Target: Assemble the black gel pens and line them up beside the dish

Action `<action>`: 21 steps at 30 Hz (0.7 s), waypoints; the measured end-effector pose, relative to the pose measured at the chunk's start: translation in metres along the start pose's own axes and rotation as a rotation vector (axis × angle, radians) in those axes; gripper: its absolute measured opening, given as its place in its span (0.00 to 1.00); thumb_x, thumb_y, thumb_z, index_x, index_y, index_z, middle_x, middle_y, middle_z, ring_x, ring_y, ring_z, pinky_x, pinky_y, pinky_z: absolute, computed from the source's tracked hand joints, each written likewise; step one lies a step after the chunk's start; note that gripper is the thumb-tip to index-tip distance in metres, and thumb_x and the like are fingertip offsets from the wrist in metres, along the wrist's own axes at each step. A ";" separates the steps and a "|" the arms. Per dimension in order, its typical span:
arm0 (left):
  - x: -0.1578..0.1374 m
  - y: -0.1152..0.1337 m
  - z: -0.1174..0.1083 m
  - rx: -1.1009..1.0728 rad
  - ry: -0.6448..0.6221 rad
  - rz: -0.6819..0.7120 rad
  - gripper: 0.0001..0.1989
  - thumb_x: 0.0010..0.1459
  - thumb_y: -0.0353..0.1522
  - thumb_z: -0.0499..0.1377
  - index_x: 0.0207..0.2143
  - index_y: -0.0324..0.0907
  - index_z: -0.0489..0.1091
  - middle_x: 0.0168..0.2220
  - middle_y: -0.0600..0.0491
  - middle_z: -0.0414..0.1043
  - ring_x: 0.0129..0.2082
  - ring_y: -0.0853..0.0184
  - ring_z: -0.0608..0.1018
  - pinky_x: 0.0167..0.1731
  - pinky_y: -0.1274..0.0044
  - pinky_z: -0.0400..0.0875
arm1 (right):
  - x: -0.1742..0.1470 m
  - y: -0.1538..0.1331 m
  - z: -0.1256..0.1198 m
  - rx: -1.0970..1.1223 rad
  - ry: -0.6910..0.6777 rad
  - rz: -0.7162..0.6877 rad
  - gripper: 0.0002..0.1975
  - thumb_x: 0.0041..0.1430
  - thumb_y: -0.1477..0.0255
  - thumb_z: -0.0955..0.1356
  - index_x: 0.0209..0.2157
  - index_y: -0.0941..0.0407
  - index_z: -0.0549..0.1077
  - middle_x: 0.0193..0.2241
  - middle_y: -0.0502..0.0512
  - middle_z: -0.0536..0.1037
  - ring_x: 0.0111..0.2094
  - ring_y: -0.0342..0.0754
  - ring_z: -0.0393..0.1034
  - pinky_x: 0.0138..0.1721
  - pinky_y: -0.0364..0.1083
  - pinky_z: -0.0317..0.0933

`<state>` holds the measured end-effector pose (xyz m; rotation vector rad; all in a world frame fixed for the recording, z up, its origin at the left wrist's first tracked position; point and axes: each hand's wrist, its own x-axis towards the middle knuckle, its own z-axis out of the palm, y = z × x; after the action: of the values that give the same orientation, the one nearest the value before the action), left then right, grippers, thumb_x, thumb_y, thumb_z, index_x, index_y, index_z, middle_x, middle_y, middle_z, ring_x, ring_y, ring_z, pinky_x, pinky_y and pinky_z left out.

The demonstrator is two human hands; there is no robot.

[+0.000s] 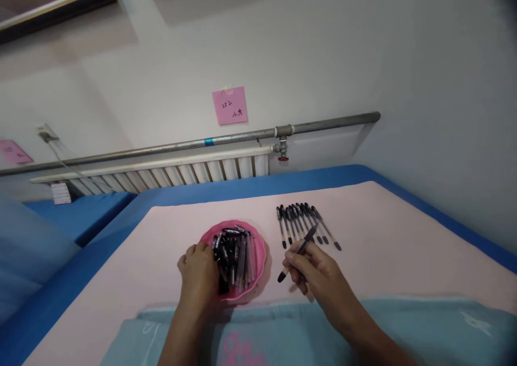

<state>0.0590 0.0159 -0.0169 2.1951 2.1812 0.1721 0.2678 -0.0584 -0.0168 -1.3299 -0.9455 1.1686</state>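
A gel pen (298, 253) with a black cap and a black tip end is held at a slant in my right hand (317, 274), pinched between thumb and fingers. My left hand (197, 269) is closed at the left rim of a pink scalloped basket (262, 258); its fingertips are hidden, so what they grip does not show. Inside the basket lie black pen caps (226, 253) and several clear pen barrels (244, 263). Beyond my right hand, a row of several assembled black-capped pens (299, 223) lies side by side on the pink table cover.
A pink cover (169, 242) lies over a blue tabletop edge (258, 184). Blue-green cloth (323, 323) lies along the near edge. Behind the table are a white radiator (202, 172), a metal pipe (242, 137) with a red valve, and a pink note (230, 106) on the wall.
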 end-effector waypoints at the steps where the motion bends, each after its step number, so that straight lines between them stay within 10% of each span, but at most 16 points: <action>1: 0.000 0.000 -0.004 -0.096 0.057 -0.012 0.11 0.52 0.27 0.51 0.35 0.39 0.72 0.41 0.43 0.72 0.47 0.53 0.69 0.45 0.63 0.60 | -0.001 0.000 0.000 -0.042 -0.031 -0.012 0.07 0.55 0.66 0.63 0.28 0.54 0.64 0.18 0.45 0.66 0.19 0.40 0.59 0.18 0.39 0.53; 4: -0.003 0.001 -0.011 -0.717 0.087 0.018 0.08 0.54 0.33 0.54 0.33 0.41 0.70 0.34 0.48 0.73 0.38 0.60 0.74 0.41 0.69 0.65 | -0.007 -0.001 0.002 -0.193 -0.164 -0.123 0.07 0.58 0.66 0.61 0.29 0.54 0.64 0.21 0.46 0.66 0.24 0.42 0.63 0.23 0.40 0.57; 9: -0.014 0.013 -0.011 -1.622 -0.307 0.052 0.12 0.47 0.36 0.63 0.34 0.40 0.71 0.30 0.53 0.72 0.30 0.68 0.75 0.34 0.74 0.71 | -0.017 0.001 0.008 -0.377 -0.298 -0.252 0.10 0.63 0.65 0.57 0.34 0.54 0.65 0.23 0.47 0.69 0.25 0.42 0.64 0.28 0.42 0.58; 21: -0.021 0.020 -0.012 -1.733 -0.483 0.017 0.12 0.45 0.33 0.66 0.34 0.38 0.75 0.26 0.52 0.72 0.25 0.72 0.74 0.31 0.79 0.72 | -0.015 0.005 0.007 -0.689 -0.249 -0.387 0.16 0.63 0.66 0.57 0.49 0.49 0.68 0.35 0.53 0.76 0.34 0.48 0.70 0.35 0.44 0.61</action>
<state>0.0780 -0.0060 -0.0043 0.9852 0.8619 0.9294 0.2571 -0.0722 -0.0194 -1.4445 -1.8090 0.7339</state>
